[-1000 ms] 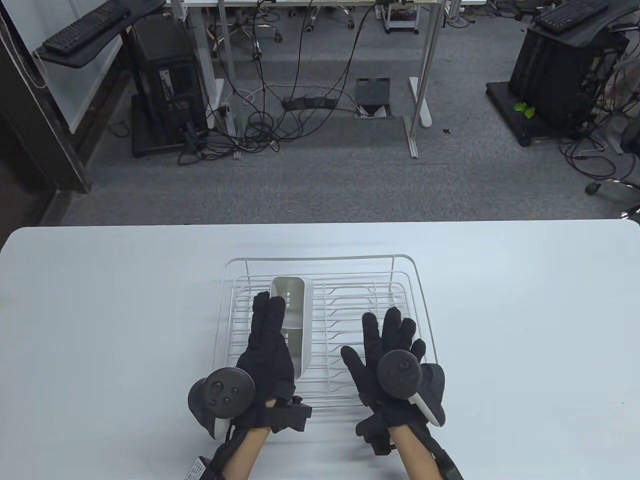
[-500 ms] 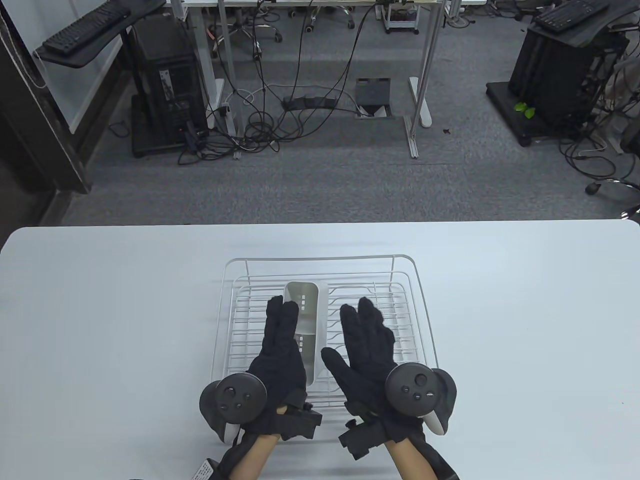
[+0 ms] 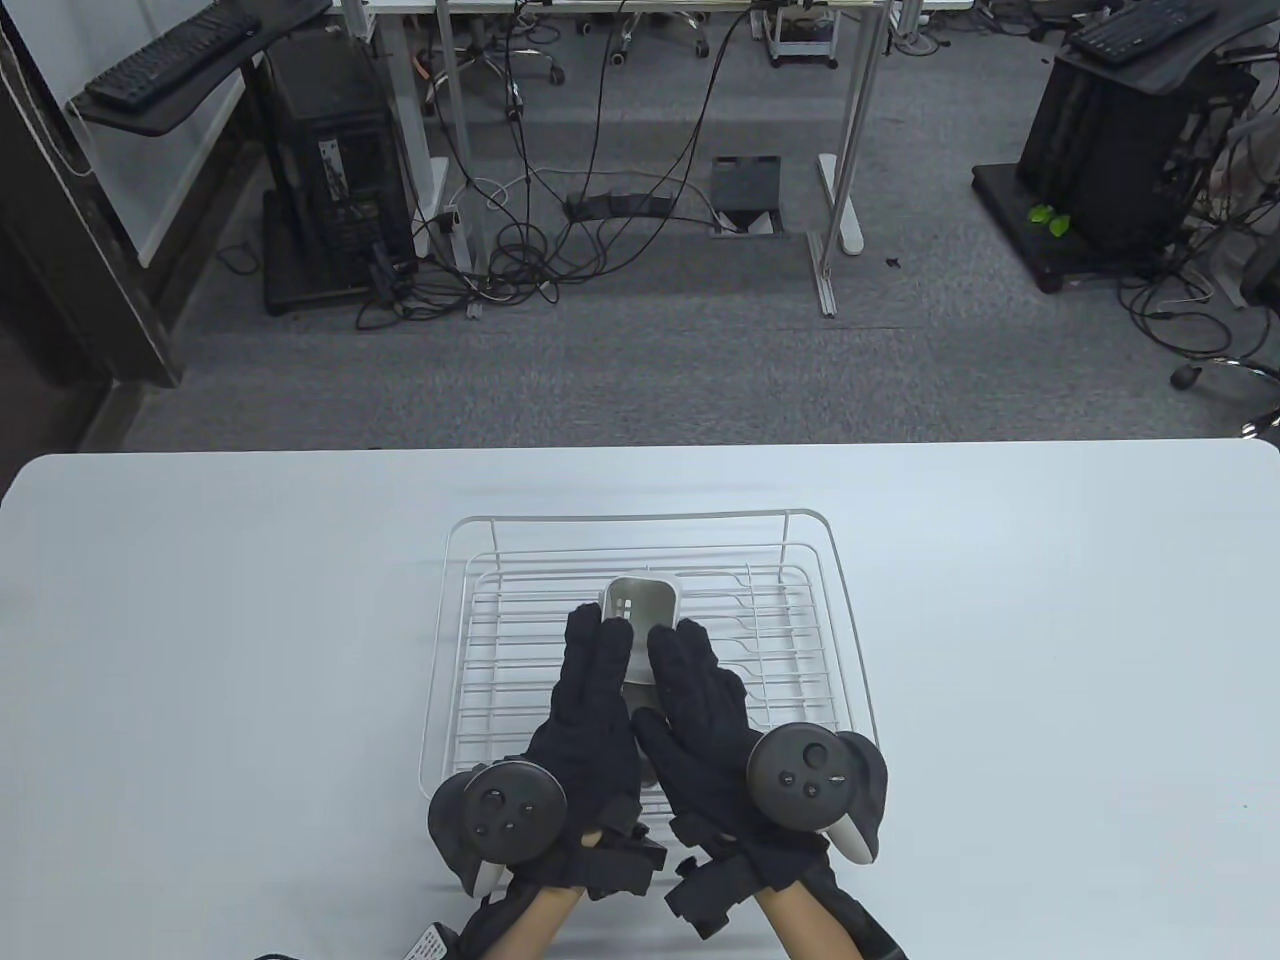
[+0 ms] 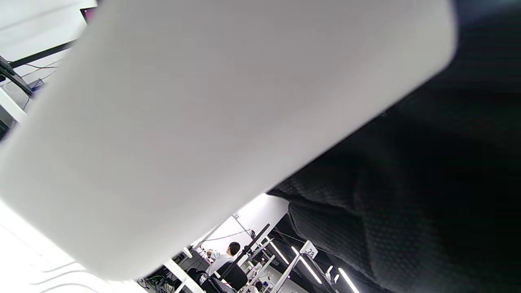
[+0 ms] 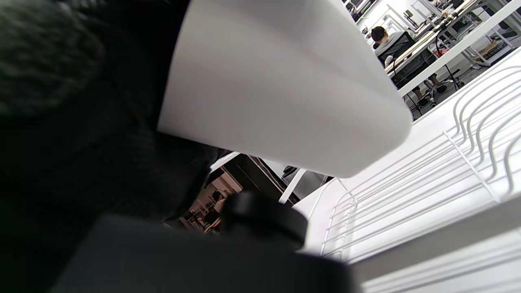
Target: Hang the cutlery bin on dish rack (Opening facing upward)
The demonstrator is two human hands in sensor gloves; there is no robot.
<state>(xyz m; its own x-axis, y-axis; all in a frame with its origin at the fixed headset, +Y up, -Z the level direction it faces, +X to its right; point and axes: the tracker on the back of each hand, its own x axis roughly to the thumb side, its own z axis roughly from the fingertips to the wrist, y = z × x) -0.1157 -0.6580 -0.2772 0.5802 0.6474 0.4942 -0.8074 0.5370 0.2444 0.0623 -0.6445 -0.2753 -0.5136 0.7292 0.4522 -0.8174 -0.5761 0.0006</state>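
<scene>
Left hand: your left hand (image 3: 590, 700) lies in the lower centre of the table view, fingers straight and together, pressed flat along the left side of the cutlery bin (image 3: 645, 610). It clamps the bin from one side and is not curled round it.
Right hand: your right hand (image 3: 700, 710) mirrors it just to the right, fingers extended and close together against the bin's right side, thumb reaching toward the left hand. Between them your two palms hold the bin.
Trackers: one dark round tracker (image 3: 498, 805) sits on the back of your left hand, another (image 3: 805, 778) on your right, both near the bottom of the frame.
Cutlery bin: it sits between your fingertips in the middle of the frame, its open end showing above them with small slots in the inner wall. The rest is hidden by your gloves.
Bin and rack: the bin is over the middle of the white wire dish rack (image 3: 800, 560). You cannot tell from the table view whether it touches the wires.
Left wrist view: the bin's pale wall (image 4: 195, 134) fills the upper left, your black glove (image 4: 407, 195) against it at the right.
Right wrist view: the bin (image 5: 268, 89) is at top centre, clear of the rack wires (image 5: 427, 175) at lower right.
Table: the rack rests on a white table (image 3: 200, 620).
</scene>
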